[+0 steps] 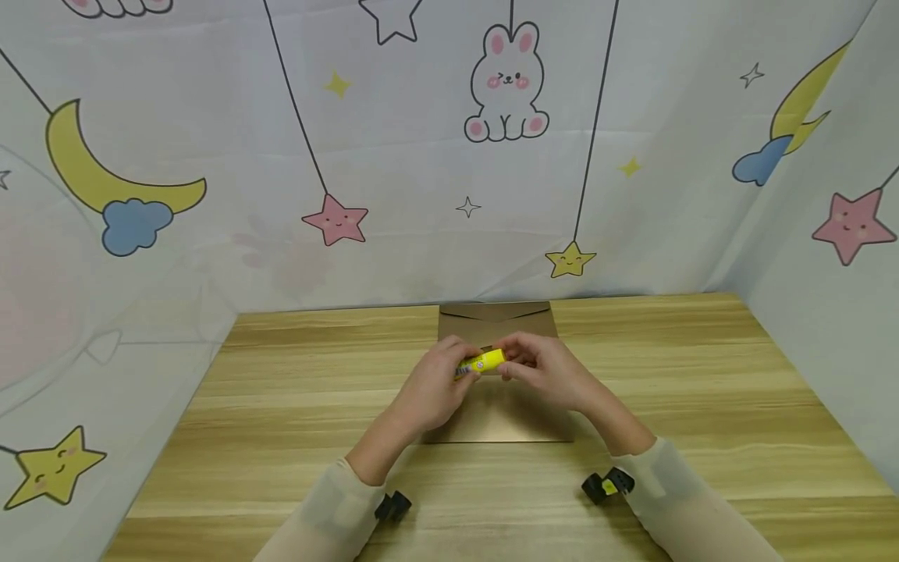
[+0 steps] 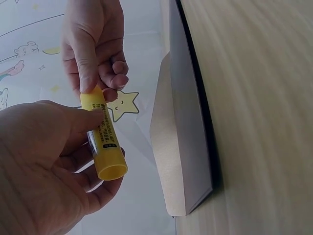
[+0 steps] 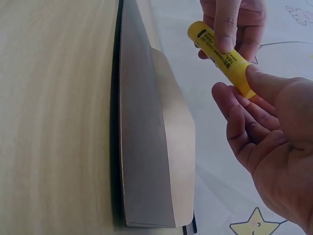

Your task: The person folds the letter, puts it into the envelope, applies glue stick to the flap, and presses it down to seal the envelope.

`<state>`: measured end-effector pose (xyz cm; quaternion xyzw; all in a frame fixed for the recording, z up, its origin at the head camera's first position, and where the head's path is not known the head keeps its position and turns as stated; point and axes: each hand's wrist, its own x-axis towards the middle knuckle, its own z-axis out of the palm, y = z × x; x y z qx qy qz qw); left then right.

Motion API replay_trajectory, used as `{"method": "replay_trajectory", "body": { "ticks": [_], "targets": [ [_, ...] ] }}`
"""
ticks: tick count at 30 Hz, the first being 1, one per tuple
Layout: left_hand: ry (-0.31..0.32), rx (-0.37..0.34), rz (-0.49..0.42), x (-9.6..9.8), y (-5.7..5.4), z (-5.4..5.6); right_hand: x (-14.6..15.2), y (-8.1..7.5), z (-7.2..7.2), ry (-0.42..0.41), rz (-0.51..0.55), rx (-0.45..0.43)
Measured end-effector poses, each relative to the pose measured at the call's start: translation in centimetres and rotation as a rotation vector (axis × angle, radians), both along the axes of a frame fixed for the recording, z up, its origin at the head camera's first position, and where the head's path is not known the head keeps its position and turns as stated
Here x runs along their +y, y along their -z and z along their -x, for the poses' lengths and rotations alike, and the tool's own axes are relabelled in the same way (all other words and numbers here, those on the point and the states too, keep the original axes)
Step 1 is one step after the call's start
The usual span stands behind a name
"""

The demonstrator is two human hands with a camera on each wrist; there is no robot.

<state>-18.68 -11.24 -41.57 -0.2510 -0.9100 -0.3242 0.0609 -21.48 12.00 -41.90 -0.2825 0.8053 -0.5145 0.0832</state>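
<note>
A yellow glue stick [image 1: 489, 360] with printed text is held in the air between both hands. My left hand [image 1: 434, 382] grips its barrel, thumb on the near side and fingers behind. In the left wrist view, the glue stick [image 2: 108, 144] points one round yellow end toward the camera. My right hand [image 1: 551, 371] pinches the other end between thumb and fingers, as the right wrist view also shows on the glue stick [image 3: 239, 76]. Below the hands lies a brown envelope [image 1: 500, 421], partly covered by them, with its pointed flap at the far end.
The wood-grain table [image 1: 295, 390] reaches back to a white cloth [image 1: 421, 156] printed with stars, moons and a rabbit. Another cloth wall stands at each side. Black devices [image 1: 608, 485] sit at both wrists, below the light sleeves [image 1: 674, 484].
</note>
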Motion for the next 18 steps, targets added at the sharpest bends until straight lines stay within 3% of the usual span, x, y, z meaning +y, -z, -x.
{"method": "replay_trajectory", "body": {
  "ticks": [6, 11, 18],
  "targets": [
    [-0.001, -0.016, -0.002, 0.02, -0.02, -0.08, -0.11, 0.08, 0.13, 0.003, 0.026, -0.024],
    [-0.042, -0.013, -0.036, -0.11, 0.07, 0.09, -0.17, -0.03, 0.17, 0.043, 0.036, -0.009],
    [-0.137, -0.135, -0.224, -0.40, -0.36, 0.18, 0.10, -0.25, -0.04, 0.102, 0.052, -0.031]
  ]
}}
